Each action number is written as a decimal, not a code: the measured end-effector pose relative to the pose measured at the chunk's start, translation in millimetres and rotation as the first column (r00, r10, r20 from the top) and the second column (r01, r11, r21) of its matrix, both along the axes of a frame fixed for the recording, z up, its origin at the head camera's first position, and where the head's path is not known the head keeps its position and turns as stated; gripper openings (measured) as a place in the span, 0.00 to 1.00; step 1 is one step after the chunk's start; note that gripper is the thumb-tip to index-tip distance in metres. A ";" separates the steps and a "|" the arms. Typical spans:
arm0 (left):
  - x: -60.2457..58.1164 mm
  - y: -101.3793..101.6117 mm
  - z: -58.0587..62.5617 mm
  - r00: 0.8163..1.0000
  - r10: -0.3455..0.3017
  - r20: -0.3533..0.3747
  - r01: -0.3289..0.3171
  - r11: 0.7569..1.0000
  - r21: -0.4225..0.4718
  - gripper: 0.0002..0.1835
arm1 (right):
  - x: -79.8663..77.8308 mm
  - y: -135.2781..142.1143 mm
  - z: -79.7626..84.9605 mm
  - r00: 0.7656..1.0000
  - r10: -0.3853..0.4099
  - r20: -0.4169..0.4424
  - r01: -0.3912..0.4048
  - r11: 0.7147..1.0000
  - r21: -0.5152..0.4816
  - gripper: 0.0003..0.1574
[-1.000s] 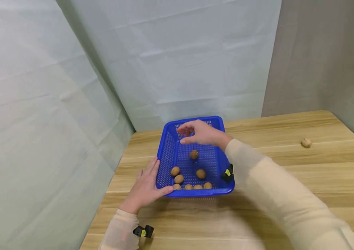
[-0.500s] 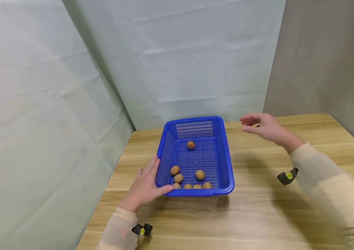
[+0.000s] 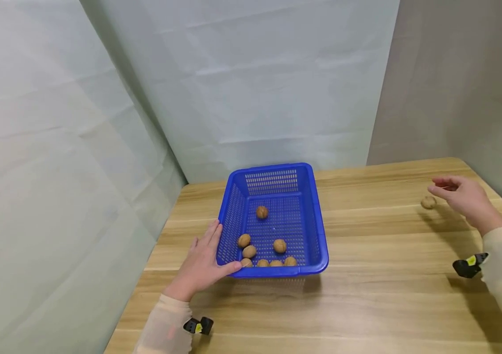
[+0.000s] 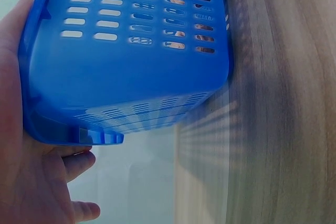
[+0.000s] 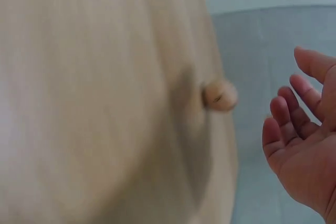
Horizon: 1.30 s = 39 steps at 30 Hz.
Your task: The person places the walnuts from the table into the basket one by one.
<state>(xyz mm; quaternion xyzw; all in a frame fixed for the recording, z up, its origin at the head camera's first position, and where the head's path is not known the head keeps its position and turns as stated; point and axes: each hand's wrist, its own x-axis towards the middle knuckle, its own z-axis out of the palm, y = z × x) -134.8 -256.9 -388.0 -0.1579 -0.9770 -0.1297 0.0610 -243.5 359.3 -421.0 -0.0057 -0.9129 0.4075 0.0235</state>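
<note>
A blue plastic basket stands on the wooden table with several walnuts inside, most of them near its front edge. One walnut lies farther back in it. My left hand rests against the basket's front left corner, thumb along the front rim and fingers lying along the left side. At the right, a lone walnut sits on the table. My right hand hovers just right of that walnut, fingers loosely bent and holding nothing. In the right wrist view a gap shows between the fingers and the walnut.
Pale cloth hangs behind the wooden table and along its left side. A grey-brown cloth covers the back right. The table's right edge runs close to my right hand. Black cameras sit on both wrists.
My right hand has left the space over the basket and travelled right to the lone walnut. The walnut in the basket's rear has rolled a little. My left hand stays at the corner.
</note>
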 end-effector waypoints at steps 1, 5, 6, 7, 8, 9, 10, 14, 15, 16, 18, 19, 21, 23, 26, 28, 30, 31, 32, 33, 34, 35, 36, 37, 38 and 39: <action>0.2 -0.1 0.5 1.000 -0.002 -0.002 0.002 1.000 0.001 0.58 | 1.2 3.7 -3.6 1.000 -0.011 0.003 0.011 1.000 0.000 0.46; 0.8 0.3 2.3 1.000 -0.004 -0.005 0.004 1.000 0.001 0.58 | 4.0 12.3 -20.0 0.999 -0.016 0.034 0.016 1.000 -0.005 0.50; 0.9 0.4 2.2 1.000 -0.004 -0.004 0.004 1.000 0.000 0.58 | 4.3 13.0 -24.2 0.999 -0.014 0.049 0.014 1.000 -0.012 0.51; 0.8 0.5 1.9 1.000 -0.003 -0.003 0.003 1.000 0.001 0.58 | 4.5 13.8 -28.4 0.998 -0.011 0.066 0.013 1.000 -0.020 0.53; 0.9 0.7 1.6 1.000 -0.004 -0.001 0.004 1.000 0.002 0.58 | 4.5 14.3 -32.1 0.997 -0.012 0.082 0.014 1.000 -0.025 0.54; 1.0 0.9 1.3 1.000 -0.002 0.002 0.002 1.000 0.002 0.58 | 4.0 14.8 -35.7 0.995 -0.016 0.095 0.018 0.999 -0.030 0.56; 0.9 1.0 1.1 1.000 -0.002 0.005 0.002 1.000 0.005 0.58 | 3.8 14.5 -37.7 0.994 -0.018 0.106 0.022 0.999 -0.036 0.58; 0.8 1.0 0.7 1.000 -0.001 0.013 0.001 1.000 0.011 0.58 | 2.5 12.4 -42.1 0.994 -0.032 0.103 0.036 0.999 -0.036 0.59; 0.8 1.0 0.7 1.000 0.000 0.012 0.000 1.000 0.010 0.58 | 2.1 11.7 -42.3 0.995 -0.029 0.099 0.033 0.999 -0.038 0.58; 0.9 1.1 0.8 1.000 0.000 0.012 0.000 1.000 0.011 0.58 | 1.8 11.0 -42.4 0.995 -0.026 0.096 0.030 0.999 -0.037 0.58; 0.9 1.1 1.0 1.000 -0.001 0.010 0.001 1.000 0.012 0.58 | 0.7 9.6 -42.5 0.996 -0.020 0.089 0.023 0.999 -0.026 0.56; 0.9 1.1 1.0 1.000 -0.002 0.008 0.002 1.000 0.013 0.58 | 0.1 8.8 -42.5 0.996 -0.015 0.086 0.017 1.000 -0.021 0.55; 0.9 1.1 1.1 1.000 -0.002 0.004 0.002 1.000 0.012 0.58 | -1.4 7.1 -42.6 0.996 -0.008 0.085 0.009 1.000 -0.011 0.53; 0.9 0.8 0.7 1.000 0.000 0.004 0.000 1.000 0.008 0.58 | -3.2 5.8 -43.3 0.996 -0.015 0.087 0.014 1.000 0.007 0.53; 0.9 0.6 0.4 1.000 0.002 0.005 -0.002 1.000 0.006 0.59 | -5.1 4.8 -44.0 0.996 -0.029 0.089 0.027 0.999 0.029 0.52; 1.0 0.5 0.3 1.000 0.002 0.007 -0.002 1.000 0.006 0.59 | -5.5 4.9 -44.4 0.995 -0.043 0.085 0.039 0.998 0.050 0.50; 1.0 0.6 0.4 1.000 0.002 0.009 -0.002 1.000 0.011 0.59 | -5.2 5.2 -44.4 0.996 -0.047 0.074 0.042 0.997 0.062 0.49; 1.0 0.5 0.4 1.000 0.002 0.010 -0.002 1.000 0.011 0.59 | -4.8 5.1 -44.1 0.997 -0.046 0.066 0.042 0.997 0.067 0.48; 1.0 0.5 0.4 1.000 0.003 0.009 -0.003 1.000 0.011 0.59 | -4.6 5.2 -43.9 0.997 -0.046 0.061 0.042 0.997 0.072 0.47; 1.0 0.5 0.4 1.000 0.004 0.009 -0.004 1.000 0.012 0.59 | -4.4 5.3 -43.9 0.997 -0.045 0.056 0.040 0.996 0.075 0.47; 1.0 0.5 0.4 1.000 0.006 0.008 -0.006 1.000 0.013 0.59 | -4.2 5.1 -43.9 0.998 -0.044 0.052 0.040 0.996 0.078 0.47; 1.0 0.4 0.3 1.000 0.006 0.008 -0.006 1.000 0.012 0.59 | -4.0 4.8 -43.8 0.998 -0.042 0.050 0.038 0.996 0.079 0.47; 0.9 0.4 0.3 1.000 0.006 0.006 -0.006 1.000 0.012 0.59 | -3.7 4.4 -43.8 0.998 -0.037 0.051 0.033 0.997 0.071 0.46; 0.9 0.4 0.3 1.000 0.005 0.006 -0.006 1.000 0.009 0.59 | -3.4 3.7 -43.7 0.998 -0.032 0.049 0.029 0.997 0.066 0.46; 0.9 0.4 0.3 1.000 0.005 0.006 -0.005 1.000 0.007 0.59 | -3.3 2.8 -43.8 0.998 -0.029 0.047 0.026 0.998 0.064 0.46; 0.9 0.4 0.4 1.000 0.005 0.005 -0.005 1.000 0.004 0.59 | -3.4 1.6 -43.8 0.999 -0.025 0.043 0.022 0.998 0.062 0.46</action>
